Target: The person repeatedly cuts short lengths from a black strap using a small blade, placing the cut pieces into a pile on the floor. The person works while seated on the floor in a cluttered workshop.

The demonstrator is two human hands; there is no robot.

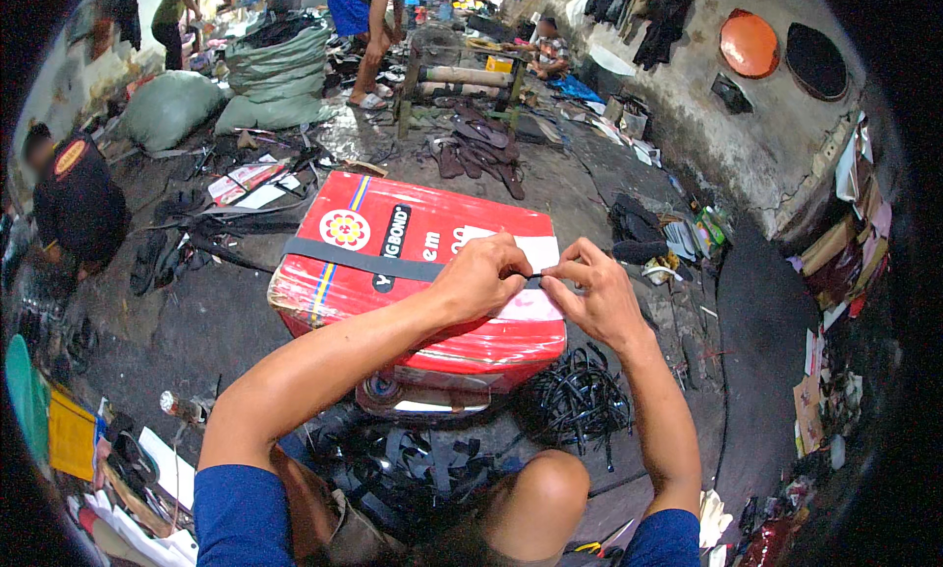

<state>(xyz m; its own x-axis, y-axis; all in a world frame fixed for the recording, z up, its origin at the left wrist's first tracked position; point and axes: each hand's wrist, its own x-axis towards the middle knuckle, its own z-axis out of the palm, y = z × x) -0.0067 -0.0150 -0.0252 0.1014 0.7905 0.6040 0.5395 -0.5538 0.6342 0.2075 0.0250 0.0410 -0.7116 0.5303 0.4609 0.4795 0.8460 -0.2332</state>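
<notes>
A red rectangular tin [393, 263] with yellow and blue stripes lies on the floor in front of me. A long black rubber strip [363, 259] stretches across its top. My left hand [481, 277] pinches the strip near its right end. My right hand [594, 294] grips the same strip just beside it, fingertips almost touching the left hand. Both forearms reach in from the lower edge, over my bare knee [545, 488].
A tangle of black rubber straps [575, 400] lies by the tin's near right corner, more black pieces [413, 469] below it. Sandal soles [481, 155] are scattered beyond. Stuffed green sacks [275, 76] stand at the back. A seated person [74, 199] is at left; others stand far back.
</notes>
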